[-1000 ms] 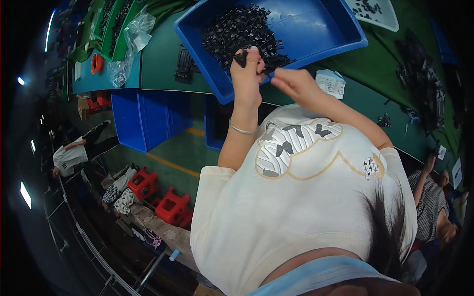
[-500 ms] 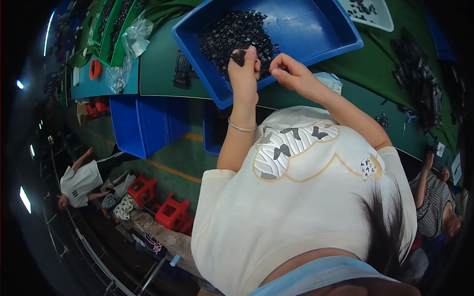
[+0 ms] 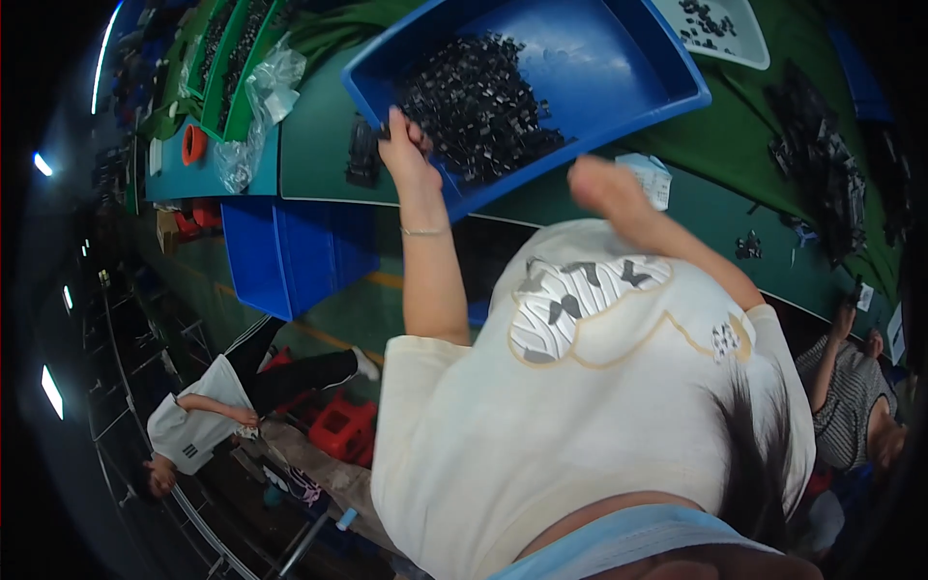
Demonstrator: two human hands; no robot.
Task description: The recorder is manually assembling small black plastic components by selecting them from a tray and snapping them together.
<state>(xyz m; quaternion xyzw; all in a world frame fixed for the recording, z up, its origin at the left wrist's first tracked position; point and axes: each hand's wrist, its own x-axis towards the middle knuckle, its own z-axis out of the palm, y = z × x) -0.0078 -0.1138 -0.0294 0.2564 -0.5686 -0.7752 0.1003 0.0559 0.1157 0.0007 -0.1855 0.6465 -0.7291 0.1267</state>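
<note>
A big blue bin [image 3: 628,63] stands tilted on the table, with a heap of small black plastic parts [image 3: 478,106] in its left half. My left hand [image 3: 408,153] is over the bin's left rim, fingers curled and thumb pointing up. Whatever lies in those fingers is hidden. Just left of it, a stack of longer black plastic pieces [image 3: 362,155] lies on the table. Smeared by motion, my right hand [image 3: 601,184] hangs off the bin's near rim, beside a white-and-blue paper packet [image 3: 646,179]; its fingers do not show clearly.
Green trays [image 3: 237,101] of black parts and a clear plastic bag [image 3: 275,92] lie far left, near an orange ring [image 3: 193,144]. A white tray [image 3: 739,39] sits far right. Below the table are a blue crate [image 3: 280,251] and red stools [image 3: 343,425]. Co-workers are on both sides.
My left hand has moved left from over the heap to the bin's left rim. My right hand has drawn back toward me, out of the bin. The person at left has moved closer.
</note>
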